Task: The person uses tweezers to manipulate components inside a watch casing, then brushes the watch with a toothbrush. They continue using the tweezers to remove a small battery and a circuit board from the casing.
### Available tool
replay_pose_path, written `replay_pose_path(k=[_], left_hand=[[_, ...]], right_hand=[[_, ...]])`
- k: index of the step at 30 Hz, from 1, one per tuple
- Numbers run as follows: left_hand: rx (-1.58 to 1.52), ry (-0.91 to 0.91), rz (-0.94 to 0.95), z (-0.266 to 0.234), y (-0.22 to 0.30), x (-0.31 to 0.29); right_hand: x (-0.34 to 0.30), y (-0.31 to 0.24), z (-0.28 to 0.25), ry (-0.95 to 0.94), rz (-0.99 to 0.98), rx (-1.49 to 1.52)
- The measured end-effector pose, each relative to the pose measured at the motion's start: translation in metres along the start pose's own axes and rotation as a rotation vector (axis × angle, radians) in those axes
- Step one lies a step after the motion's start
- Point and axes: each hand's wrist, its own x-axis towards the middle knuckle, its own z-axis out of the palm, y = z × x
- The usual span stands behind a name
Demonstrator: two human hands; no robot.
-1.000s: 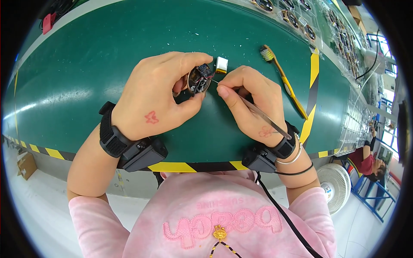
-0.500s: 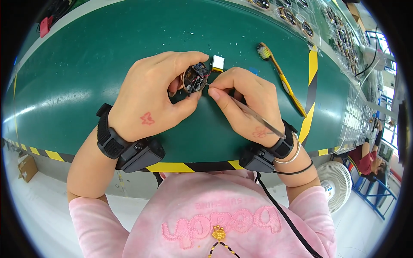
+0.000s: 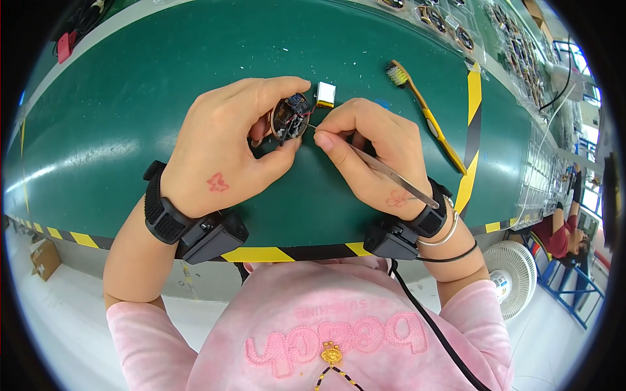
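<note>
Between thumb and fingers, my left hand (image 3: 228, 143) grips a round watch case (image 3: 284, 121) tilted on its side, its inner electronics and fine wires exposed toward the right. A small silver-white battery with a yellow edge (image 3: 325, 95) sits just beyond the case, by its wires. My right hand (image 3: 375, 150) pinches thin metal tweezers (image 3: 391, 171); their tip reaches to the right rim of the open case, and the long shank lies back over the hand toward the wrist. Whether the tip touches a part inside is too small to tell.
On the green bench (image 3: 163, 85) a yellow-handled toothbrush (image 3: 427, 111) lies right of my right hand. Clear trays of watch parts (image 3: 443, 26) stand at the far right. Striped tape (image 3: 464, 189) marks the bench edges. A white fan (image 3: 512, 280) and another person (image 3: 559, 236) are beyond the right side.
My left hand and the watch case have shifted slightly left, and the battery also sits a little further left. The tweezers' tip remains by the case rim.
</note>
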Motion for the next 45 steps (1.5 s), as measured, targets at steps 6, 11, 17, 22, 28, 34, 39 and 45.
replay_pose_path(k=[6,11,17,22,28,34,39,45], left_hand=[[0.004,-0.007,-0.002,-0.0006,0.0008,0.0004],[-0.001,-0.004,-0.009,-0.0004,0.0003,-0.0008],[-0.003,-0.006,-0.009,-0.0012,0.0005,-0.0013],[0.02,-0.018,0.005,-0.0017,0.0015,-0.0007],[0.008,-0.01,0.017,0.0004,-0.0005,0.0008],[-0.004,0.0,-0.004,-0.0009,0.0002,-0.0007],[-0.01,0.001,-0.004,-0.0006,-0.0004,-0.0015],[0.003,-0.012,-0.004,-0.0011,0.0007,-0.0004]], right_hand=[[0.0001,0.0032,0.0016,-0.012,-0.022,-0.001],[-0.0009,0.0031,0.003,-0.04,-0.033,0.036],[-0.0003,0.0012,0.0041,0.02,-0.036,-0.046],[-0.0009,0.0016,0.0041,-0.013,-0.044,0.007],[0.0002,-0.0014,-0.0012,-0.063,-0.033,0.005],[-0.0012,0.0028,0.004,0.013,0.036,0.049],[-0.0005,0.0002,0.0035,-0.004,0.02,0.024],[0.0003,0.0011,0.0017,0.006,-0.009,0.035]])
